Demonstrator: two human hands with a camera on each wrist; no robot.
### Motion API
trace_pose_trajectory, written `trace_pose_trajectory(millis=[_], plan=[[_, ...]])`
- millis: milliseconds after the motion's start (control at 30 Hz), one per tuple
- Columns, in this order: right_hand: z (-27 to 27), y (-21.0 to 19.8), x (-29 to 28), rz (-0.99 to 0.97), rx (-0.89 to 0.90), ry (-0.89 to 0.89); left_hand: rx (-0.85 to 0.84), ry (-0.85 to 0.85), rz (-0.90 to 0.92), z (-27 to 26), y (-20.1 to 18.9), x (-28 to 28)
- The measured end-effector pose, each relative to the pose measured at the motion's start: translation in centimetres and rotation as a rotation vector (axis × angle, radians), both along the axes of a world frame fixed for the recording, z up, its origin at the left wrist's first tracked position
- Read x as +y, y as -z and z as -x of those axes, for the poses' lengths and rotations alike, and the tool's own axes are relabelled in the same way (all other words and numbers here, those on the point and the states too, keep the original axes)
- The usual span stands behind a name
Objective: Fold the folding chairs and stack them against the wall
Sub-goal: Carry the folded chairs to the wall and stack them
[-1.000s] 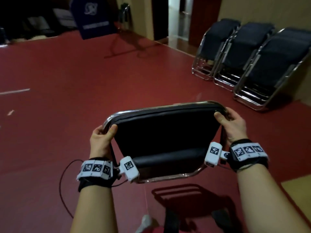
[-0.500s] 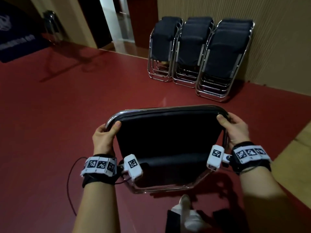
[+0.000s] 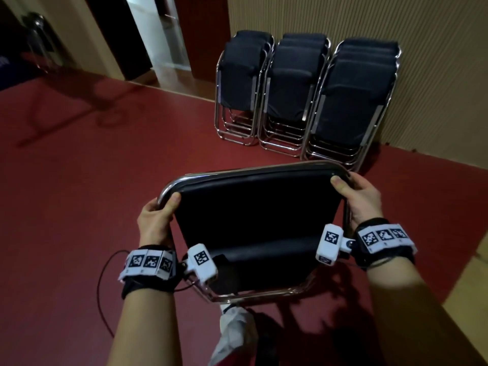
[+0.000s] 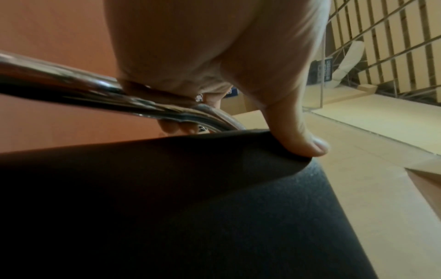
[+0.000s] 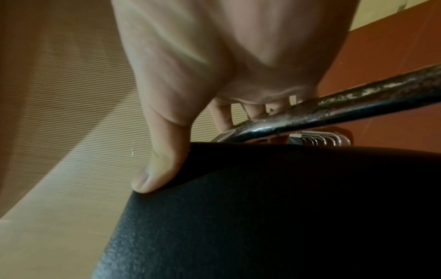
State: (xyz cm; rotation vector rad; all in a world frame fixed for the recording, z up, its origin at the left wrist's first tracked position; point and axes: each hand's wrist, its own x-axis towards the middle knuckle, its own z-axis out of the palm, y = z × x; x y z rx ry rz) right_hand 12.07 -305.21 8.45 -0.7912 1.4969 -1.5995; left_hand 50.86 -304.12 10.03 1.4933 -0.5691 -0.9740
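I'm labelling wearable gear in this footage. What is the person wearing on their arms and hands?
Both forearms are bare, with no sleeves or gloves. Each wrist carries a black strap under a white band printed with square black-and-white marker codes, the other band alike. A white camera box with one such code sits on each inner wrist. A thin dark cable loops from the left wrist.

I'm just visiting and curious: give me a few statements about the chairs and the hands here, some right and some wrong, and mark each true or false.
1. Both hands hold one folded chair. True.
2. The left hand hangs free. False: it grips the chair's metal frame, thumb on the padding.
3. Three stacks of folded chairs lean against the wall. True.
4. The floor is green. False: it is red.
5. The right hand grips the frame's corner. True.
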Motion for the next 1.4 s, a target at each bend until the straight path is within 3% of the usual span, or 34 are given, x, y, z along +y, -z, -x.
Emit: trace_pose_trajectory(millis=[333,533,967,1400], plan=[[0.2,0.8,-22.3,-0.027,-0.051,0.203,-0.073,0.212,-0.014,1.0,-1.7,-29.7],[3.2,1.3,-35.5,-0.04,-0.05,0.253,-0.089,0.293,0.008,4.1,-1.4,-45.9],[11.4,-0.5,-64.4,-0.062,-0.02,0.199,-0.023,0.245,-0.015,11.3,0.5,-73.5],[13.2,3.5,-87.4,-0.142,-0.002,0.37,-0.063,0.433,-0.109,15.3,2.6,-102.3]])
